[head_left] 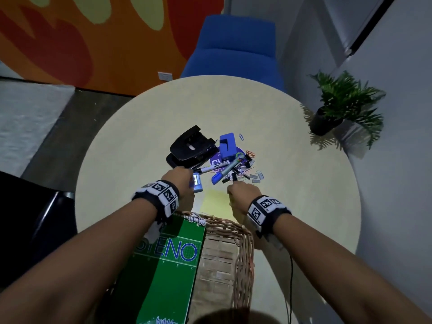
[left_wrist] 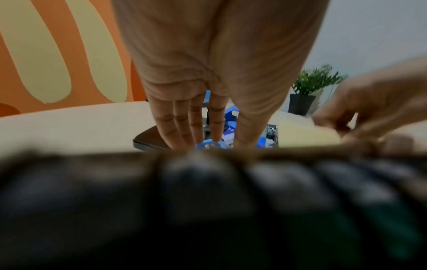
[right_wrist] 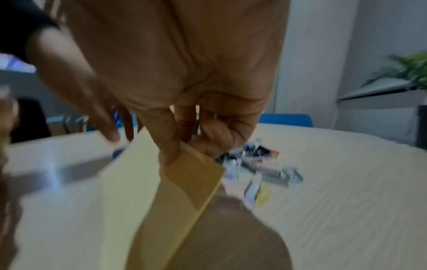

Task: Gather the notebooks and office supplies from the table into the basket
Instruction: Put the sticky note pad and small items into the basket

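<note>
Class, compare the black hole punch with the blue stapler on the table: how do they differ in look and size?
The hole punch is black, while the stapler is blue. The hole punch is clearly the bigger and wider of the two; the stapler is a compact block. The hole punch lies left of the stapler. Both rest on the round table, untouched by either hand.

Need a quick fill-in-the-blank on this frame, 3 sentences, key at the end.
1. The right hand pinches a pad of ____ sticky notes.
2. The green steno notebook stands in the ____.
3. The black hole punch lies on the table, to the ____ of the blue stapler in the head view.

Missing words: yellow; basket; left
</note>
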Tool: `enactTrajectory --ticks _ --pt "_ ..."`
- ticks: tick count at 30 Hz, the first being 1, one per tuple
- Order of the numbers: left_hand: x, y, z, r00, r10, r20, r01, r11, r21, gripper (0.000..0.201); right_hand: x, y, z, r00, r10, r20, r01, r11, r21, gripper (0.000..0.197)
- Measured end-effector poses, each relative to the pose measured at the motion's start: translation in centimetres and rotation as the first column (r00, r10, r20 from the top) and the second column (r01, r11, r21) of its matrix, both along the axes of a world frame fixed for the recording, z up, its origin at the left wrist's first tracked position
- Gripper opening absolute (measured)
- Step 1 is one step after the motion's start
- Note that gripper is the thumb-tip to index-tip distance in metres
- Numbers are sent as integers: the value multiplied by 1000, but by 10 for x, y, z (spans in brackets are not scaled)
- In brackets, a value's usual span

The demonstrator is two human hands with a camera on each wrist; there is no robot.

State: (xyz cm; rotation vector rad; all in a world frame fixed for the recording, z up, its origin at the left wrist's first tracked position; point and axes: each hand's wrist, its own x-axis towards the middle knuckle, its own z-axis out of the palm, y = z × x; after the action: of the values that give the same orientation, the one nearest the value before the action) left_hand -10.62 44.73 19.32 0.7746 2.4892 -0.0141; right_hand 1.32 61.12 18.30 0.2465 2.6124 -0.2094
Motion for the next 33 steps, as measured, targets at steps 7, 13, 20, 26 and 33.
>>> enactTrajectory --ticks 7,13,20,26,33 --pt "-1 14 -12 995 -104 -8 104 995 -10 53 53 11 84 923 -286 -256 229 945 -232 23" --pt "10 13 -23 990 -109 -87 113 992 47 53 147 -66 110 718 -696 -1 473 489 -733 35" --pt "10 -1 -13 989 -137 -64 142 986 92 57 186 -139 51 733 -643 223 626 509 -591 83" --pt "14 -11 33 973 -221 -60 228 956 184 50 173 -156 30 816 -561 141 572 746 -342 67" --pt "93 -17 72 851 -522 55 470 805 361 34 169 -164 32 936 -274 220 293 955 -56 50"
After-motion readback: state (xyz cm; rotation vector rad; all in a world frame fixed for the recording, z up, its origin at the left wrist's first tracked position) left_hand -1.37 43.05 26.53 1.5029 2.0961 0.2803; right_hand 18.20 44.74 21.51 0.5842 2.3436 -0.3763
